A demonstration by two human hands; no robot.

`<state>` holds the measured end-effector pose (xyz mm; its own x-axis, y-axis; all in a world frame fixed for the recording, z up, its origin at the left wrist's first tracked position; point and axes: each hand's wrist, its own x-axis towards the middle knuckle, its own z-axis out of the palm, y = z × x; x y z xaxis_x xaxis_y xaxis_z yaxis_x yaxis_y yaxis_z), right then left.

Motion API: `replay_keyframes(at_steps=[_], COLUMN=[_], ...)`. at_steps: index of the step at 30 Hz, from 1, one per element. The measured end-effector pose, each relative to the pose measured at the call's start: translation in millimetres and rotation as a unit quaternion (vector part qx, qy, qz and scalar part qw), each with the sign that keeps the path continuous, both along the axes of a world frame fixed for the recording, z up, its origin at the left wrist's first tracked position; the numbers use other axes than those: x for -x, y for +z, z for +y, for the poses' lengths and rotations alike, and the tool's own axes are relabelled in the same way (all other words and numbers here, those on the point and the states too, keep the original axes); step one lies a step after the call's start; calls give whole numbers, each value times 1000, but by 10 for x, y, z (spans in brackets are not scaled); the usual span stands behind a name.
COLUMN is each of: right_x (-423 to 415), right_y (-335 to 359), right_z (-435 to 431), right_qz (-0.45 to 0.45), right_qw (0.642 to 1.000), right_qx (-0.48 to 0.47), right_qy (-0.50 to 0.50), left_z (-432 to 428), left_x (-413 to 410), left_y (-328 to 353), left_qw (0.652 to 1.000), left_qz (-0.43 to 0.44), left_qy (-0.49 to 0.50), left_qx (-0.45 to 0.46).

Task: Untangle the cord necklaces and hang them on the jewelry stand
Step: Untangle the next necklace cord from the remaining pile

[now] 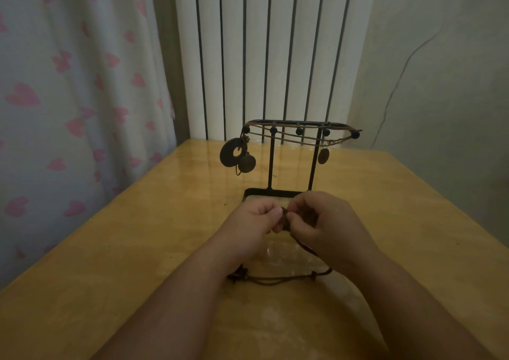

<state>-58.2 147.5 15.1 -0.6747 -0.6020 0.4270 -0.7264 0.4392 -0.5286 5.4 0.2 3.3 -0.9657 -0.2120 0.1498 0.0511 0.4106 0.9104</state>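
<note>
A black metal jewelry stand (271,161) with ball-tipped pegs stands on the wooden table (137,249), just behind my hands. Cord necklaces are draped along its top bar; a dark ring pendant (230,153) and a round disc (247,163) hang at its left end, an oval pendant (323,155) at its right. My left hand (254,220) and my right hand (321,219) meet in front of the stand's base, both pinching a small dark pendant (285,217) on a dark cord necklace. Its cord (275,279) trails down onto the table between my forearms.
A white ribbed radiator (275,51) stands behind the table's far edge. On the left hangs a curtain with pink hearts (68,97). A thin wire (399,84) runs down the wall at right. A tiny speck (225,203) lies on the table left of the stand.
</note>
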Motion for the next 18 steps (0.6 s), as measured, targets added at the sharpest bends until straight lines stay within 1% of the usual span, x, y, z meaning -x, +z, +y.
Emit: replay_keyframes(at_steps=[6,14,16,17,18], right_x=[-9,-18,-21,-22,-23], right_y=[-44,-42,-25,-15,-7], right_z=[-53,-71,-68,-66,-64], right_qz=[44,26,19,17,16], right_qw=[999,999,999,999,999], right_qx=[-17,-16,-12,-10,-9], right_qy=[-23,-23,-29,-33,-36], left_z=[4,-6,12,22,19], left_x=[-3,-11,0,9,24], left_y=[9,14,17,14,11], left_qw=[1000,1000,1000,999,995], left_qz=[6,10,20,40,75], left_qy=[-7,-24,-9,15,57], left_qx=[4,-18,-16,-5,31])
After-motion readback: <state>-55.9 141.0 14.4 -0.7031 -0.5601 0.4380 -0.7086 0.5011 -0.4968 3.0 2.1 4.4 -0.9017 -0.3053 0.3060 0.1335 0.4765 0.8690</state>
